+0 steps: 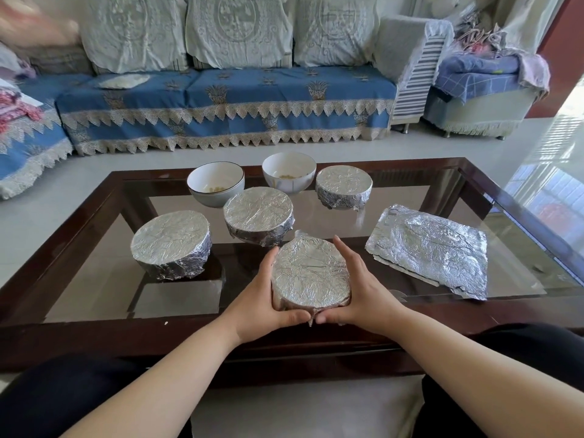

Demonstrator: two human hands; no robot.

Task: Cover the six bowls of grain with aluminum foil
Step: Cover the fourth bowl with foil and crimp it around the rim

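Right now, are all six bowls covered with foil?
No, two white bowls at the back sit open with grain showing.

**Where my hands can pass on the table**

My left hand point(264, 306) and right hand point(357, 297) cup the nearest foil-covered bowl point(311, 273) at the front edge of the glass coffee table point(94, 273), so this middle spot is filled. Just behind it stands a second covered bowl point(257, 216), close to my left fingertips. To the left, another covered bowl point(172, 245) leaves open glass in front of it and between it and my left wrist. To the right, the stack of foil sheets point(429, 248) blocks that side; a narrow strip of glass runs between it and my right hand. At the back, two open bowls point(216, 183) point(289, 172) and one covered bowl point(344, 188) stand in a row.
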